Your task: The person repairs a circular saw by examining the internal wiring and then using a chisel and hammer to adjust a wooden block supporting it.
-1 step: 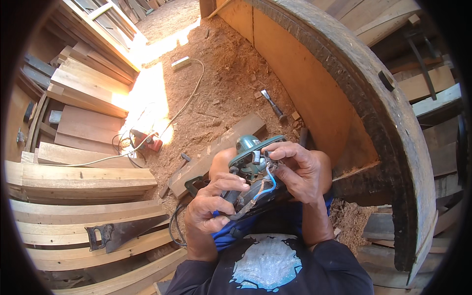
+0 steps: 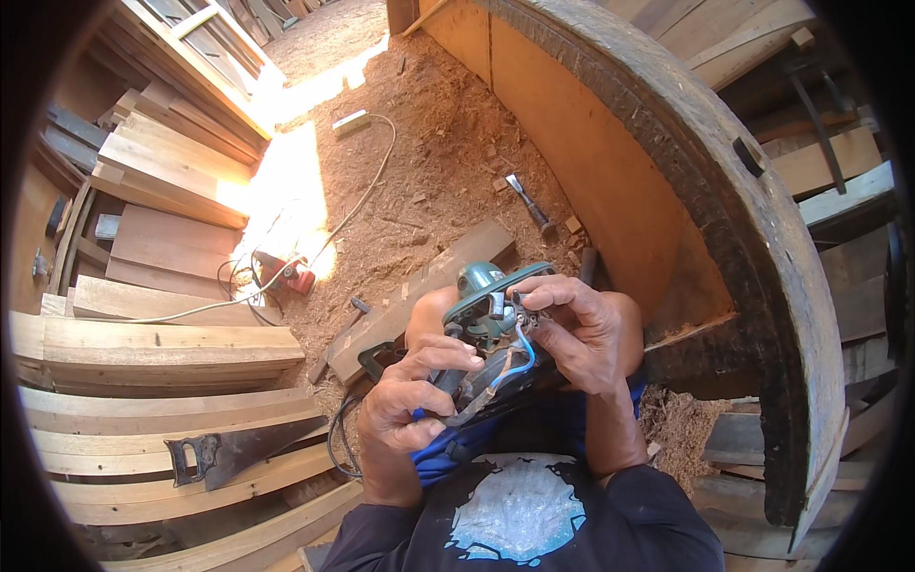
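An opened green power tool (image 2: 484, 278) rests across my lap, its inner parts and a bright blue wire (image 2: 521, 360) exposed. My left hand (image 2: 412, 398) is closed around the dark handle end, where a blue object shows partly between the fingers. At the other side of the tool, my right hand (image 2: 578, 329) pinches a small dark part by the exposed wiring. The fingers partly hide that part, so its exact kind does not show. A dark cord (image 2: 338, 440) loops down beside my left wrist.
A hand saw (image 2: 238, 452) lies on stacked planks (image 2: 172, 343) to the left. Ahead, a chisel (image 2: 530, 205) lies among the sawdust, near a wooden beam (image 2: 419, 286). A red tool (image 2: 297, 276) and white extension cord (image 2: 355, 208) sit farther left. A large curved wooden panel (image 2: 610, 133) stands to the right.
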A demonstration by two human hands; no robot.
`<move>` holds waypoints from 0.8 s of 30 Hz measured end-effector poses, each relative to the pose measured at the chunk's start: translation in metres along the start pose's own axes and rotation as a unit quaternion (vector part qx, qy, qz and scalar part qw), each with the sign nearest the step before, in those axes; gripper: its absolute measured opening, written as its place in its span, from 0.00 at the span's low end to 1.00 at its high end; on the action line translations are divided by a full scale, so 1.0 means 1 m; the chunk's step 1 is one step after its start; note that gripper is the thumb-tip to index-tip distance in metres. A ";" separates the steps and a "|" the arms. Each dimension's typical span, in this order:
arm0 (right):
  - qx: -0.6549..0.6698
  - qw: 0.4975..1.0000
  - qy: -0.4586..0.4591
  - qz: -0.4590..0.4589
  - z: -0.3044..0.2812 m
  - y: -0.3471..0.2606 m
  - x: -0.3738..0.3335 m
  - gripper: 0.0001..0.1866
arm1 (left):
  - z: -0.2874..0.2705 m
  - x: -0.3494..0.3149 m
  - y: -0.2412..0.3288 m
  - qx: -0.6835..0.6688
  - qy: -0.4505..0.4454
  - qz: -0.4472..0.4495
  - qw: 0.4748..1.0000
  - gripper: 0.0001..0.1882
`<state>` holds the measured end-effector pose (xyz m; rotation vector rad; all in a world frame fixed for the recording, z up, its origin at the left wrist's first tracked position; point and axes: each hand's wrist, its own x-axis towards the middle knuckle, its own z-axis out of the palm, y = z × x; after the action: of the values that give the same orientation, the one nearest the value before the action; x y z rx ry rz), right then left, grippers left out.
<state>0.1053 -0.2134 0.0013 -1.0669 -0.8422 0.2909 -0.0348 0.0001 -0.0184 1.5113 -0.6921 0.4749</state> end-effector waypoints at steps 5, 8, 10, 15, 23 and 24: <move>0.020 1.000 0.001 -0.005 0.000 0.001 -0.001 0.17 | 0.002 0.002 0.002 -0.006 0.010 0.002 1.000 0.07; 0.022 1.000 0.001 -0.001 0.001 -0.001 -0.001 0.17 | 0.003 0.001 0.002 -0.014 0.028 0.006 0.999 0.08; 0.017 1.000 0.001 -0.001 0.001 -0.001 -0.001 0.17 | 0.003 -0.001 0.000 -0.023 0.043 0.009 0.999 0.08; 0.016 1.000 0.003 0.006 0.001 0.000 -0.002 0.17 | 0.002 0.003 0.001 -0.026 0.031 0.018 0.999 0.10; -0.030 0.999 0.012 0.014 0.003 -0.001 -0.001 0.17 | 0.005 0.035 0.008 0.069 0.177 -0.074 0.979 0.08; -0.031 0.999 0.013 0.012 0.003 -0.002 -0.001 0.17 | 0.002 0.041 0.006 0.166 0.160 -0.083 0.970 0.11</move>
<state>0.1023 -0.2127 0.0030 -1.1380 -0.8192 0.2716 -0.0092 -0.0071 0.0140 1.7359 -0.2372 0.7124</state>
